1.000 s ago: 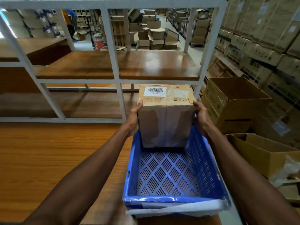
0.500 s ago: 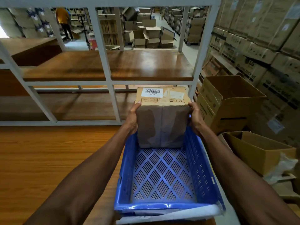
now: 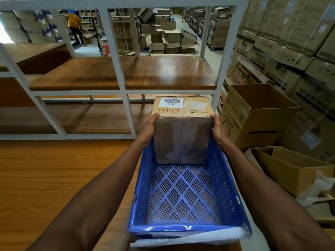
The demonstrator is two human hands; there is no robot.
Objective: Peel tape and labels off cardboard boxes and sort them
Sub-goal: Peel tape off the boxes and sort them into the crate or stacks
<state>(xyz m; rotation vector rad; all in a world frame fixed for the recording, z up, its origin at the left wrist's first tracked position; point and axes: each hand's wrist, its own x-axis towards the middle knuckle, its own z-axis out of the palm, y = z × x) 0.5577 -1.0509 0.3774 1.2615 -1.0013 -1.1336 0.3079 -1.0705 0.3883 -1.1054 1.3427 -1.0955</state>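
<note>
You've got the cardboard box (image 3: 182, 131) clamped between both palms at the far end of the blue crate (image 3: 183, 196). Left hand (image 3: 149, 128) wraps the box's upper left edge, thumb hooked over the top corner. Right hand (image 3: 218, 130) presses the right side, fingers curled round behind it. Nothing else in either hand.

The box stands upright, its bottom down inside the crate at the far wall; can't tell if it's resting on the mesh floor or just above it. A side grip makes sense here: it leaves the top face clear, where the barcode label (image 3: 171, 102) and a smaller pale sticker (image 3: 197, 105) sit, plus clear tape down the near face.

Labels and tape look intact, so peeling isn't done on this one. Likely you're taking it from or setting it in the crate; can't say which.

Right of the crate: open empty cartons (image 3: 257, 113), probably sort bins. White sheet (image 3: 190, 238) hangs under the crate's near rim. Wooden table (image 3: 54, 178) to your left.
</note>
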